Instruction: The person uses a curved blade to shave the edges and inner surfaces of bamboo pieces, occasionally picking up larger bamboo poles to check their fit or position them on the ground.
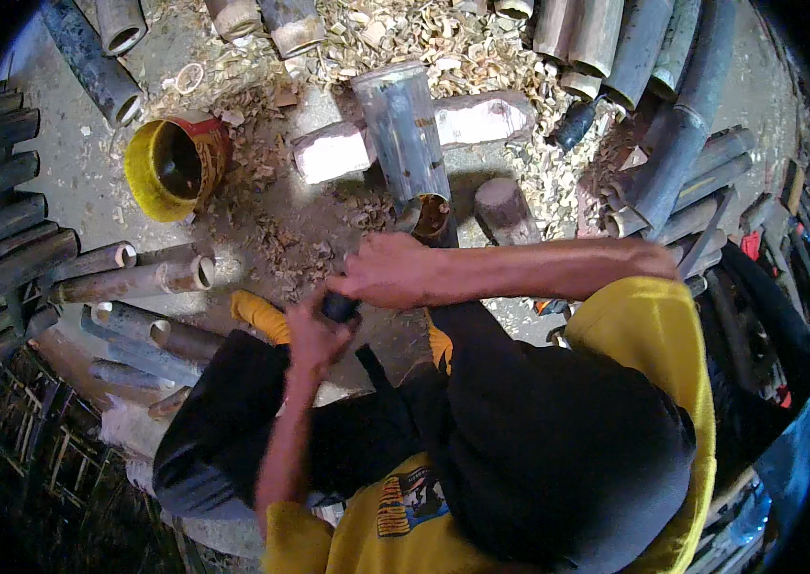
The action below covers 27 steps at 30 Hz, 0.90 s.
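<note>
A grey bamboo tube (400, 124) lies before me, propped across a log (486, 120) with pale, flattened faces. Its open near end shows a brown inside. Just short of that end, my right hand (388, 271) is closed, its fingers curled; what they grip is hidden. Below and left of it, my left hand (314, 335) wraps round a dark, rounded handle (339, 306). The two hands almost touch. A narrow grey piece (409, 214) shows at the tube's mouth, but whether it joins the handle I cannot tell.
A yellow-rimmed bucket (142, 177) stands at the left. A short wood stump (505, 210) sits right of the tube. Pale wood shavings (395, 38) cover the far floor. Bamboo tubes (132, 277) lie at the left, more bamboo (677, 172) at the right, beside a black object (574, 124).
</note>
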{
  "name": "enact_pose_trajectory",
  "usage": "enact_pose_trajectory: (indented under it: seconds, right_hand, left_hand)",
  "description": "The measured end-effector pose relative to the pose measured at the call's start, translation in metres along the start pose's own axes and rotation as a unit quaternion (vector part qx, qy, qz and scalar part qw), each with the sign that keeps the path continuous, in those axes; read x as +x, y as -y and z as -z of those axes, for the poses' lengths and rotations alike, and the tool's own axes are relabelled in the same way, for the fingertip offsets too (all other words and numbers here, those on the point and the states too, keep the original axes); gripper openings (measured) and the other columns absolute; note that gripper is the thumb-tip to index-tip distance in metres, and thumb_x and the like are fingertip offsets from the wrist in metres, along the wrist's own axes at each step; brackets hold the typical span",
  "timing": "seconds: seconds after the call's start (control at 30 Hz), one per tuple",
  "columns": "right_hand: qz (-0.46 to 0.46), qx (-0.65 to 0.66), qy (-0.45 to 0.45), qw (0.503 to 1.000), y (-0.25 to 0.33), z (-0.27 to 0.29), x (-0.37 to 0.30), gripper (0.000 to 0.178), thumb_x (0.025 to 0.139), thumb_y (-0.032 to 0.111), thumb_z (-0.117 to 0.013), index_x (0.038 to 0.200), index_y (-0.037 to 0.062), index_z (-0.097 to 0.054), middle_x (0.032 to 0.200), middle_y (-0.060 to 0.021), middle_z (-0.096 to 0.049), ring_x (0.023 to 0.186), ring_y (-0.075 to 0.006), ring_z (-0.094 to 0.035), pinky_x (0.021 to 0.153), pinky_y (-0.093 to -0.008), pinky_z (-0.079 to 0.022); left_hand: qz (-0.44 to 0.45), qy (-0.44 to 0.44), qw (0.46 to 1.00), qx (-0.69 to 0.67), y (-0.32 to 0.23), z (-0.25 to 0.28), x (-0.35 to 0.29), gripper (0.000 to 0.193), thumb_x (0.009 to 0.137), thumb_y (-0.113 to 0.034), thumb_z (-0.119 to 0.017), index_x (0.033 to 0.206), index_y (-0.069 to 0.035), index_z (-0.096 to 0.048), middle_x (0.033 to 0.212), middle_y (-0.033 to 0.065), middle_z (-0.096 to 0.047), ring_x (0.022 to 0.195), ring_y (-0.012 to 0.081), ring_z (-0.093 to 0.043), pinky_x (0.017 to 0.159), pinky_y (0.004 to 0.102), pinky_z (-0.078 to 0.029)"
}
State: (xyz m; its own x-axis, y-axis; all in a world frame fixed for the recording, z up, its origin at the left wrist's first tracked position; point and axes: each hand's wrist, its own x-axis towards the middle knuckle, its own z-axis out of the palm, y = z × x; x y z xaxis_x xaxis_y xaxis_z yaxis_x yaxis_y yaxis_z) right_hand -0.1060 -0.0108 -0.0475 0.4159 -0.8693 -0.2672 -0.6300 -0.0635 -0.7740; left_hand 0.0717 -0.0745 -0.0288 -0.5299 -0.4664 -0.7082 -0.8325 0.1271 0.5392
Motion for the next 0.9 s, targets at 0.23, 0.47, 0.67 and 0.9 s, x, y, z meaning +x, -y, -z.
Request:
enact_pose_trajectory:
  seconds: [0.23, 0.47, 0.67, 0.9]
  right_hand:
    - [-0.080, 0.063, -0.363, 0.926, -0.008, -0.002, -0.001, 0.055, 0.068, 0.013, -0.059, 0.121, 0.0073, -0.045, 0.077, -0.0115, -0.055, 0.072, -0.0282, -0.055, 0.066, -0.0408, -0.046]
    - [-0.201, 0.215, -0.499, 0.815, -0.018, 0.010, -0.023, 0.041, 0.071, 0.007, -0.059, 0.111, 0.0072, -0.048, 0.095, -0.0218, -0.057, 0.082, -0.0342, -0.059, 0.067, -0.0379, -0.047]
    - [-0.106, 0.017, -0.019, 0.994, -0.009, 0.014, -0.009, 0.030, 0.077, 0.012, -0.050, 0.107, 0.0076, -0.049, 0.079, -0.0156, -0.059, 0.074, -0.0326, -0.061, 0.061, -0.0437, -0.050]
    - [-0.024, 0.019, -0.346, 0.938, -0.012, -0.003, 0.002, 0.032, 0.077, 0.014, -0.050, 0.108, 0.0099, -0.050, 0.076, -0.0125, -0.056, 0.069, -0.0291, -0.059, 0.060, -0.0396, -0.048]
  left_hand:
    - [-0.173, 0.093, 0.915, 0.351, -0.093, 0.087, 0.071, 0.030, 0.055, -0.014, -0.068, 0.085, -0.008, -0.064, 0.072, 0.0148, -0.063, 0.065, 0.0323, -0.062, 0.061, 0.0399, -0.051]
    - [-0.429, 0.093, 0.755, 0.487, -0.173, 0.068, 0.133, 0.020, 0.055, -0.014, -0.066, 0.073, -0.009, -0.062, 0.065, 0.0148, -0.060, 0.062, 0.0304, -0.062, 0.056, 0.0379, -0.051]
    - [-0.061, -0.018, 0.991, 0.117, -0.026, 0.016, 0.023, 0.032, 0.059, -0.011, -0.070, 0.091, -0.007, -0.066, 0.084, 0.0165, -0.064, 0.077, 0.0281, -0.063, 0.071, 0.0368, -0.049]
    - [-0.120, 0.065, 0.961, 0.242, -0.064, 0.083, 0.065, 0.035, 0.056, -0.015, -0.070, 0.089, -0.006, -0.065, 0.075, 0.0151, -0.063, 0.068, 0.0302, -0.063, 0.064, 0.0368, -0.050]
